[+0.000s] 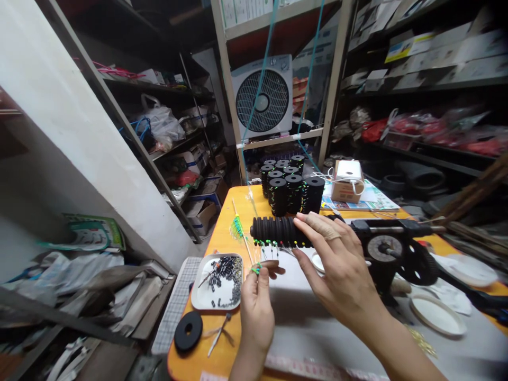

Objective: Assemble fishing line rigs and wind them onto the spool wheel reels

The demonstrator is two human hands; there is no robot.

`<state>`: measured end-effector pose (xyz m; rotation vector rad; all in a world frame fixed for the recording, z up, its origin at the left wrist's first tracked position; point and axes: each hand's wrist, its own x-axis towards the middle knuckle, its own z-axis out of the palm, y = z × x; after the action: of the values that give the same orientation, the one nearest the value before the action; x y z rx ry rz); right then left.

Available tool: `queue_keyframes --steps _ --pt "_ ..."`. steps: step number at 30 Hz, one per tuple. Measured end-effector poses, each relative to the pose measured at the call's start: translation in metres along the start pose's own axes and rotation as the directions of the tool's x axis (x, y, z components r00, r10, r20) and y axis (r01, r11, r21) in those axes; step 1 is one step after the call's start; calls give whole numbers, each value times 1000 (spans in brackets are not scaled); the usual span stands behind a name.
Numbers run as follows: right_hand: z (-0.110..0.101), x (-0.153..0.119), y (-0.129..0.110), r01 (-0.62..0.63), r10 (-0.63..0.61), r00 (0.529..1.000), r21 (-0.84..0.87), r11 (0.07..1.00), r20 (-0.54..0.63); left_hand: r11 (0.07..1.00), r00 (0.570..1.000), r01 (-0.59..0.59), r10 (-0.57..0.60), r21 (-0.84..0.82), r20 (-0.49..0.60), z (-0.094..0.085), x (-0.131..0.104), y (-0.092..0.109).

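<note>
My left hand [257,301] pinches a thin line with bright green beads [257,268] between thumb and fingers. Just above it, a black ridged roller [273,227] lies horizontally on a small machine [384,248] with a dial and gear wheel. My right hand [341,259] grips the roller's right part, fingers over the top and thumb along the lower side. Small green, red and yellow beads [273,243] hang in a row on fine lines under the roller. A thin stick [243,233] with green-and-blue threaded pieces lies left of the roller.
A white tray [218,304] holds small black tubes and metal bits. Near it lie a black foam disc [188,332] and a small tool [217,336]. Several black spools [294,193] stand at the back, beside a white device [349,169] on a box. A white dish [436,316] sits right.
</note>
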<state>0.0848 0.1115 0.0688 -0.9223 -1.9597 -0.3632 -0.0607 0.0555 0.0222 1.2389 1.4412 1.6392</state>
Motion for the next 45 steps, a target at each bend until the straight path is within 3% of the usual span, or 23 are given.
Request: queue_keyframes --steps 6,8,11,13,19,27,34,39,43,45 --pt "0 0 0 -9 9 1000 10 1000 0 978 979 -151 168 144 -115 -11 -14 7" --pt "0 0 -1 -8 8 1000 11 1000 0 952 973 -210 226 222 -48 -10 -17 18" --pt "-1 -1 0 -1 1 1000 10 1000 -7 928 965 -244 202 282 168 -5 -16 33" --pt "-1 -1 0 1 0 1000 13 1000 -6 940 959 -203 133 276 251 0 -10 39" --pt "-1 -2 2 0 0 1000 17 1000 6 995 950 9 -41 103 310 13 12 39" --pt "0 -2 1 0 0 1000 19 1000 4 998 945 26 -42 52 325 15 22 31" --pt "-1 -3 2 4 -4 1000 16 1000 6 995 962 9 -35 96 272 7 4 10" --pt "-1 -2 1 6 -6 1000 15 1000 -2 974 980 -122 88 191 177 -4 -10 11" --pt "-1 -2 1 2 -2 1000 11 1000 -1 907 950 -305 266 290 165 -7 -16 22" --pt "-1 -2 1 1 -1 1000 11 1000 0 893 937 -338 290 297 195 -6 -17 28"
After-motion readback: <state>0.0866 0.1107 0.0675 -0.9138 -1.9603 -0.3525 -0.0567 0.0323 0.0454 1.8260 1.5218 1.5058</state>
